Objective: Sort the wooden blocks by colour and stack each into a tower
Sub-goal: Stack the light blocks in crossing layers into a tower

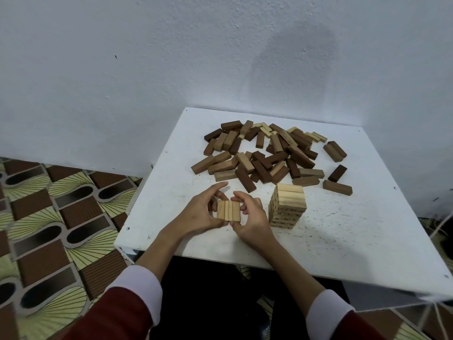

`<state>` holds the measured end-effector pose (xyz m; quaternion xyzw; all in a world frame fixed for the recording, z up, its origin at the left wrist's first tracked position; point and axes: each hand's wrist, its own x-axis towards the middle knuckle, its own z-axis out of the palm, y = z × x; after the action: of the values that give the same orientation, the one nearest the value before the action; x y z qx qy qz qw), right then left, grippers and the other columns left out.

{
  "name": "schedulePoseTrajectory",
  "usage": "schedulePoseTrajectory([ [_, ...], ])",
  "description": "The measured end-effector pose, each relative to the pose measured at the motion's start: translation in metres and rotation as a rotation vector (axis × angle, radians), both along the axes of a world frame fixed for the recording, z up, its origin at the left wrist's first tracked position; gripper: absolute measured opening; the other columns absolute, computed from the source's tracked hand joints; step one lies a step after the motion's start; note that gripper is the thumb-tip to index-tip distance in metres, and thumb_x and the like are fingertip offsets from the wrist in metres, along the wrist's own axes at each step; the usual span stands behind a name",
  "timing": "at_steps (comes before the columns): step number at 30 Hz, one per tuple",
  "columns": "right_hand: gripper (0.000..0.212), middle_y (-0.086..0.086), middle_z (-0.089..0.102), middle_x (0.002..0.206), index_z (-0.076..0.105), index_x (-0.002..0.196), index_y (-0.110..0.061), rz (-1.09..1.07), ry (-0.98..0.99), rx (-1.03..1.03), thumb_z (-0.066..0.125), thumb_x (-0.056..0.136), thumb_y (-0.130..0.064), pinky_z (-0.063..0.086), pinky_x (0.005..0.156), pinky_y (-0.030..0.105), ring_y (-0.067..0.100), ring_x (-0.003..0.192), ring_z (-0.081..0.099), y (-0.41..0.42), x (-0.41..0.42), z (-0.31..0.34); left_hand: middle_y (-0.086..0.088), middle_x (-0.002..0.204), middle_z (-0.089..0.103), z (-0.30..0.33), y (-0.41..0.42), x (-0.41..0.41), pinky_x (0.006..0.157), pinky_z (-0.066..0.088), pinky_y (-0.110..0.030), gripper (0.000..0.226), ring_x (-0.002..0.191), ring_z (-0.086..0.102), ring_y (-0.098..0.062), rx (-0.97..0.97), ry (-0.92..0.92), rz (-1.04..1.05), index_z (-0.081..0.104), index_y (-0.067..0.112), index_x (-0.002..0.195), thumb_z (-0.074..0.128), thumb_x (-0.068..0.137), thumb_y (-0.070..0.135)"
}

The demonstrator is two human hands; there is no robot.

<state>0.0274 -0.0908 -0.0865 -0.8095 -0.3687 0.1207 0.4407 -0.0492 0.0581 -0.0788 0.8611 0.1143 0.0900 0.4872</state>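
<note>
Three pale wooden blocks (228, 211) lie side by side as one flat row near the front of the white table (343, 236). My left hand (201, 212) grips the row's left side and my right hand (252, 217) grips its right side, fingers curled round the ends. Just to the right stands a tower of pale blocks (287, 206), several layers high. Behind them a loose pile of blocks (267, 153) mixes dark brown, mid brown and pale pieces.
A few stray brown blocks (337, 187) lie to the right of the pile. The table stands against a white wall (171, 69). Patterned floor (54, 217) shows at the left. The table's front edge is close to my forearms.
</note>
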Motion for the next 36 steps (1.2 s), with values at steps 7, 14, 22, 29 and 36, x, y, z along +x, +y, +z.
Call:
schedulePoseTrajectory([
  [7, 0.066, -0.014, 0.046, 0.109, 0.041, 0.136, -0.013, 0.026, 0.012, -0.040, 0.063, 0.075, 0.002, 0.039, 0.089, 0.022, 0.015, 0.106, 0.042, 0.001, -0.001, 0.005, 0.014, 0.103, 0.058, 0.003, -0.001, -0.001, 0.065, 0.044, -0.012, 0.086, 0.071, 0.048, 0.000, -0.024, 0.011, 0.019, 0.041, 0.027, 0.137, 0.081, 0.064, 0.005],
  [14, 0.074, -0.031, 0.031, 0.100, 0.030, 0.141, -0.024, 0.049, 0.077, -0.104, 0.059, 0.079, 0.006, 0.042, 0.100, 0.043, 0.024, 0.117, 0.042, 0.012, -0.003, 0.017, 0.009, 0.103, 0.060, 0.021, 0.001, -0.007, 0.066, 0.047, -0.015, 0.086, 0.070, 0.050, 0.001, -0.068, 0.019, 0.062, 0.042, 0.034, 0.132, 0.083, 0.062, 0.005],
  [22, 0.075, 0.002, 0.037, 0.136, 0.027, 0.145, -0.019, 0.146, -0.040, -0.061, 0.064, 0.082, 0.000, 0.033, 0.109, 0.041, 0.019, 0.129, 0.028, 0.005, -0.002, 0.085, 0.005, 0.105, 0.063, 0.073, 0.005, -0.014, 0.076, 0.048, -0.023, 0.093, 0.075, 0.049, -0.011, -0.101, -0.134, 0.045, 0.042, 0.035, 0.135, 0.082, 0.062, -0.005],
  [29, 0.078, -0.002, 0.047, 0.120, 0.032, 0.142, -0.022, 0.090, -0.160, -0.055, 0.071, 0.076, -0.006, 0.037, 0.078, 0.004, 0.001, 0.098, 0.043, -0.049, 0.028, 0.122, 0.001, 0.106, 0.062, 0.103, -0.040, 0.014, 0.076, 0.045, -0.009, 0.088, 0.081, 0.053, -0.001, -0.094, -0.242, -0.016, 0.042, 0.025, 0.136, 0.081, 0.063, -0.004],
  [36, 0.080, -0.011, 0.051, 0.114, 0.036, 0.137, -0.031, -0.013, -0.084, -0.089, 0.078, 0.072, -0.012, 0.042, 0.084, 0.015, 0.011, 0.107, 0.048, -0.095, 0.060, 0.117, 0.012, 0.109, 0.058, 0.096, -0.084, 0.052, 0.084, 0.044, -0.026, 0.092, 0.107, 0.050, -0.006, 0.037, -0.196, -0.094, 0.034, 0.031, 0.142, 0.083, 0.066, 0.013],
])
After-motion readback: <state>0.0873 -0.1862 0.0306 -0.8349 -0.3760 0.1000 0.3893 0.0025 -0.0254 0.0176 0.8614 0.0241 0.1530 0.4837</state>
